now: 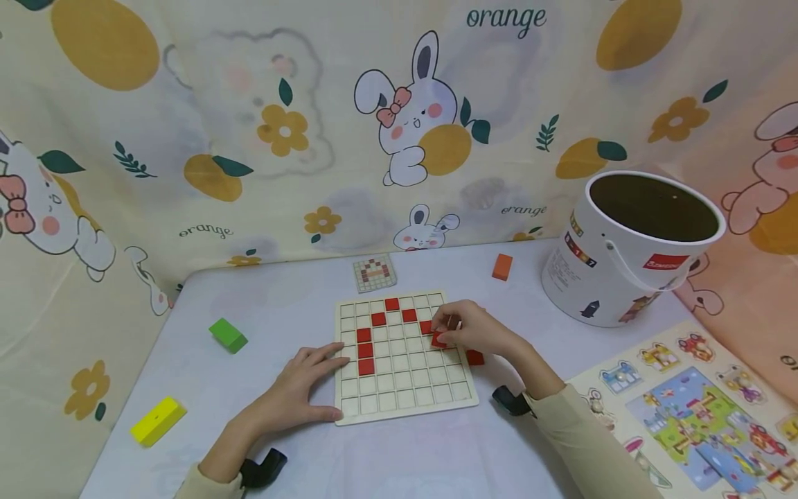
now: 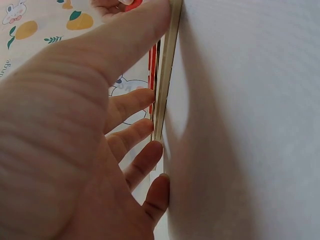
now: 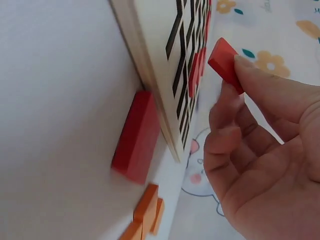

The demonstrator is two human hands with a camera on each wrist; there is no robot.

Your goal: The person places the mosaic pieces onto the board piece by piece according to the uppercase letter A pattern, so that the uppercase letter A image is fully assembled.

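Note:
A wooden grid board lies on the table, with several red tiles set in its squares in an arch-like pattern. My right hand pinches a red tile between thumb and fingertips, over the right part of the grid. At the board's left edge rests my left hand, its fingers spread and fairly straight, thumb near the lower corner. Beside the board's right edge lies a stack of red blocks, partly behind the right hand in the head view. Behind the board is a small pattern card.
Green and yellow blocks lie at the left. An orange block sits at the back, near a white bucket. A picture puzzle board occupies the front right, close to the right sleeve. A printed cloth hangs behind.

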